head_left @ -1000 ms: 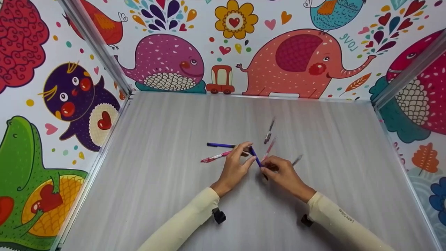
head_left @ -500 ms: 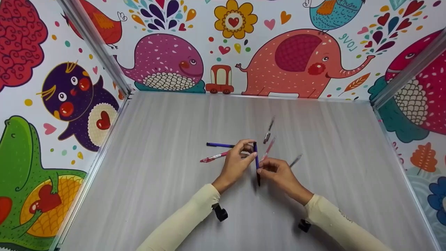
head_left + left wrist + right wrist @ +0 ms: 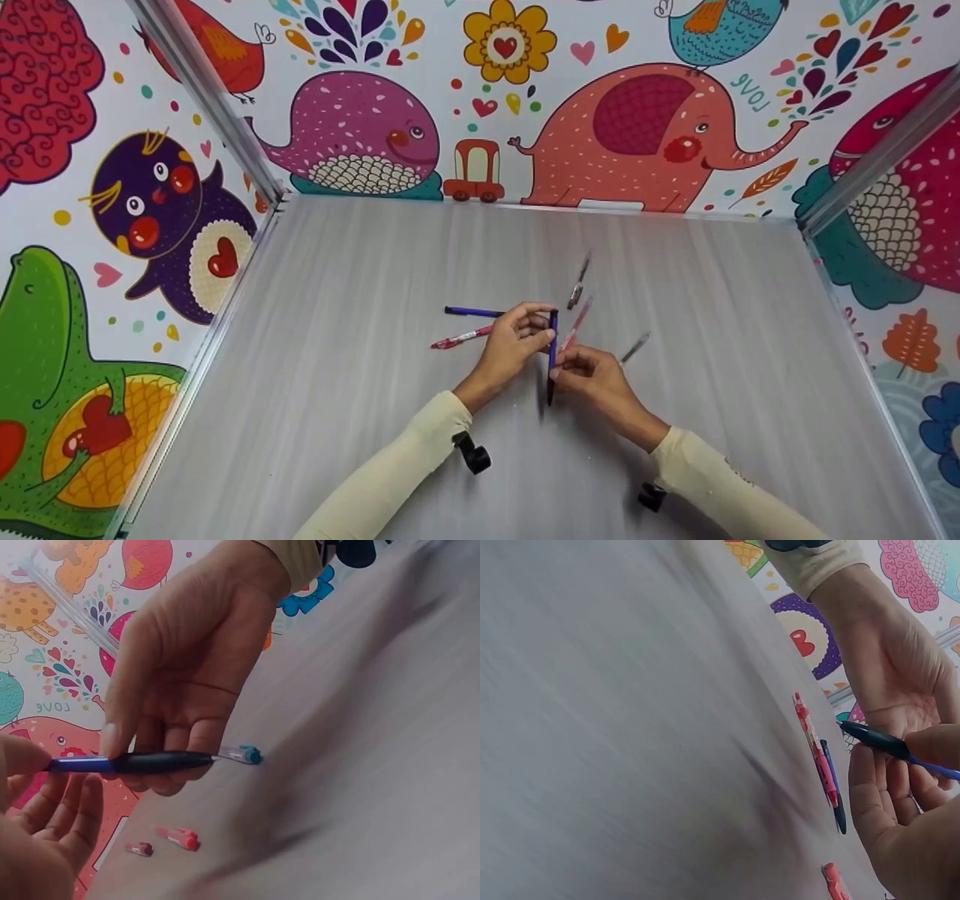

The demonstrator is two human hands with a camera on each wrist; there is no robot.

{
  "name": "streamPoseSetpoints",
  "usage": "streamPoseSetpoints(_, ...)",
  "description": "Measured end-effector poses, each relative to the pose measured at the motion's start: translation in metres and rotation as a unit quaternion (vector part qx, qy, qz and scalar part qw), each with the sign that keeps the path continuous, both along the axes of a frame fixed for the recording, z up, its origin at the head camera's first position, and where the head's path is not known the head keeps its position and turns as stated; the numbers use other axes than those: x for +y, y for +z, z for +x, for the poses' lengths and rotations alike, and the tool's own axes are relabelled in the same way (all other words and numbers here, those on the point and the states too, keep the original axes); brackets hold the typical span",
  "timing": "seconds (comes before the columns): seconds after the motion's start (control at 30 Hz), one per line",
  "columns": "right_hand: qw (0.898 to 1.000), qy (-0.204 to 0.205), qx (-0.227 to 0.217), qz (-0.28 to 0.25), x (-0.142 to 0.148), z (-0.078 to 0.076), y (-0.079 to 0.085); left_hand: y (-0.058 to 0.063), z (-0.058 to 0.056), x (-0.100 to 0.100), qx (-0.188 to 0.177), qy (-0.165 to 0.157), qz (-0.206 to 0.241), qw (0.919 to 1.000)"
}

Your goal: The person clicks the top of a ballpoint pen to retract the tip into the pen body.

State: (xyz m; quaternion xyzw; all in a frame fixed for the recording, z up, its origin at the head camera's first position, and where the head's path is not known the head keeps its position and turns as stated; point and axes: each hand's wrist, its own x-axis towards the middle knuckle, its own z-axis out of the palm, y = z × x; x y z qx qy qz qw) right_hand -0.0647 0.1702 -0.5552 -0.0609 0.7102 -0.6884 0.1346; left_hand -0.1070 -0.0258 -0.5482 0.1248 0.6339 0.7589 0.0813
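Note:
A blue ballpoint pen point(image 3: 553, 349) with a black grip is held between the two hands above the table. My left hand point(image 3: 510, 349) pinches its rear end, thumb on the blue barrel. Lower down, by the black grip, the thumb and fingers of my right hand point(image 3: 604, 382) pinch it. In the left wrist view the pen point(image 3: 161, 763) lies level and its metal point is out. The right wrist view shows the black grip point(image 3: 874, 739) ahead of the right thumb. Behind the left hand lie a second blue and black pen point(image 3: 472, 311) and a red pen point(image 3: 459, 340), both partly covered.
On the grey table point(image 3: 337, 285) lie a pink pen point(image 3: 579, 322), a clear pen with a dark end point(image 3: 577, 289) and a clear pen point(image 3: 637, 346) with a teal end, near the right hand. Printed cartoon walls point(image 3: 487, 97) stand behind and at both sides.
The held pen has swung from a slant to nearly straight, its point now toward the person. My right hand has shifted slightly left and nearer the person. The other pens lie unmoved.

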Motion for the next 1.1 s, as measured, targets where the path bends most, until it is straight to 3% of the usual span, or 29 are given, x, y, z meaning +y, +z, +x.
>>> streamPoseSetpoints(0.43, 1.0, 0.001, 0.002, 0.004, 0.0023, 0.0011, -0.0013, -0.002, -0.0011, 0.0024, -0.031, -0.011, 0.049, 0.9983)
streamPoseSetpoints(0.83, 1.0, 0.006, 0.001, 0.005, 0.0049, 0.0044, -0.0081, -0.0008, 0.0005, -0.0016, -0.024, -0.048, 0.034, 0.998)
streamPoseSetpoints(1.1, 1.0, 0.004, 0.003, 0.004, 0.0059, 0.0066, -0.0088, -0.0016, 0.0013, -0.001, -0.019, -0.054, 0.036, 0.9977)
